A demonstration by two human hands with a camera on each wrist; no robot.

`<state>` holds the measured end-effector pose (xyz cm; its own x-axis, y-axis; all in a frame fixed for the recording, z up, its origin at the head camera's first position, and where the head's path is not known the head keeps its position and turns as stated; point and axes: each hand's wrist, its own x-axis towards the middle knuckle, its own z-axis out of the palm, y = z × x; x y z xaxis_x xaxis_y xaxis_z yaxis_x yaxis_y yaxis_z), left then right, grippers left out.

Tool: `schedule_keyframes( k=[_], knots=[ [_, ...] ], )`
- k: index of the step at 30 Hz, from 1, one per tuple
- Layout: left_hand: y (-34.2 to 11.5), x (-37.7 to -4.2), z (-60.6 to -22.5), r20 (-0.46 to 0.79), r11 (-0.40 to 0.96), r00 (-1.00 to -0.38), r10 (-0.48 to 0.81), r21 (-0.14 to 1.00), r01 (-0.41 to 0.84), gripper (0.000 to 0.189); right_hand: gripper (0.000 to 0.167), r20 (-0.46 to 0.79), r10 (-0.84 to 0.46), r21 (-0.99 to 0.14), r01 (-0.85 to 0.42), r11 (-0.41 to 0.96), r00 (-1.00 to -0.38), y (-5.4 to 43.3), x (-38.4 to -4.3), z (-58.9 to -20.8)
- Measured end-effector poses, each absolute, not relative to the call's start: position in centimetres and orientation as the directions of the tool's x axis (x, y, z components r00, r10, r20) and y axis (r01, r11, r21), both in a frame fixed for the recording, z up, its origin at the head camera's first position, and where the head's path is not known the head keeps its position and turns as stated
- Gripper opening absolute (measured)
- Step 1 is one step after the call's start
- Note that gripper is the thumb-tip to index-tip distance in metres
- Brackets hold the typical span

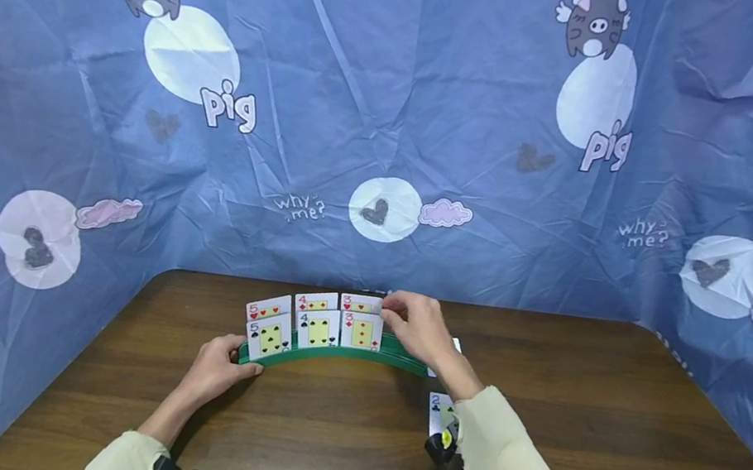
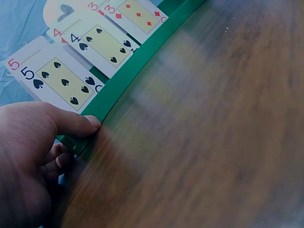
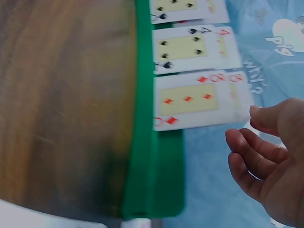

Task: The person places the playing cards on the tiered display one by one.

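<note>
A curved green card holder [image 1: 356, 353] stands on the table with three pairs of playing cards in its slots. My left hand [image 1: 219, 365] grips its left end, the thumb [image 2: 90, 122] lying over the front edge. Nearest this hand are the five of spades [image 2: 64, 81] and a red five behind it. The four of spades [image 1: 318, 329] stands in the middle, before a red four. Farther right is the three of diamonds [image 3: 190, 100], before a red three [image 3: 241, 92]. My right hand [image 3: 270, 156] has its thumb tip right at that rear card's edge, the other fingers loosely bent and apart from it.
A two of clubs [image 1: 437, 414] lies on the table [image 1: 324, 444] near the right wrist. Another card [image 1: 456, 345] shows partly behind the right forearm. A blue printed cloth [image 1: 399, 105] hangs behind the table and along its sides.
</note>
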<state>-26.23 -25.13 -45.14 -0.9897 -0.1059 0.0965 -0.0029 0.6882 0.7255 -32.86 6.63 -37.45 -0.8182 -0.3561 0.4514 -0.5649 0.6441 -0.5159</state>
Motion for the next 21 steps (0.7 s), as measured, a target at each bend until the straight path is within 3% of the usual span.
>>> schedule_keyframes(
  k=[11,21],
  knots=[
    [-25.1,-26.2,-45.2,0.115,0.686,-0.987,-0.110,0.727,0.009,0.041,0.022,0.462,-0.332,-0.521,-0.555,0.648,-0.822,10.2,-32.5,-33.2],
    [-25.1,-26.2,-45.2,0.118,0.687,-0.988,-0.100,0.726,0.017,0.041,0.031,0.398,-0.285,-0.566,-0.478,0.672,-0.872,13.5,-32.4,-33.1]
  ],
)
